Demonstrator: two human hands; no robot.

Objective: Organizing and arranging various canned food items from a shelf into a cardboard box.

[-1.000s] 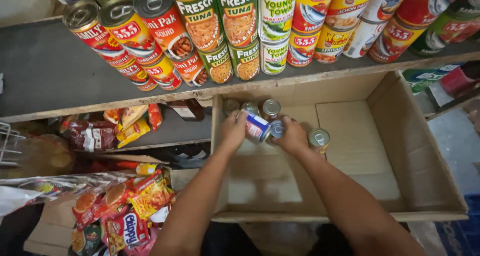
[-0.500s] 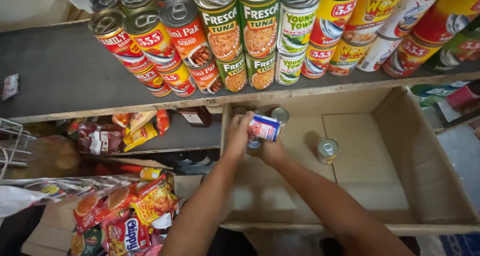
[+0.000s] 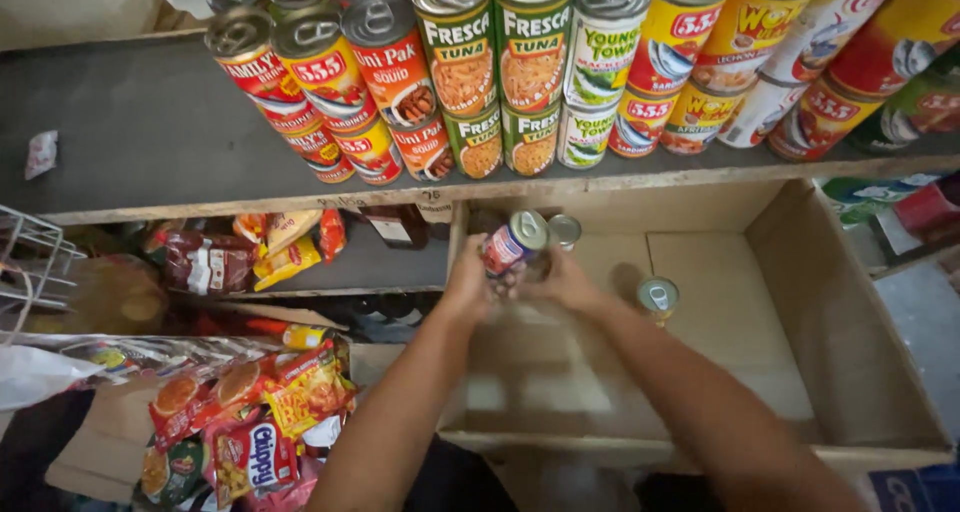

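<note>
Both hands, left [image 3: 468,284] and right [image 3: 565,284], are gripping one can [image 3: 514,242] over the box [image 3: 800,262], probably clearing its wall; another can [image 3: 657,297] is standing rightward.

Small tin can [image 3: 514,241] with red-and-blue label, tilted, held above the open cardboard box [image 3: 800,302].
</note>
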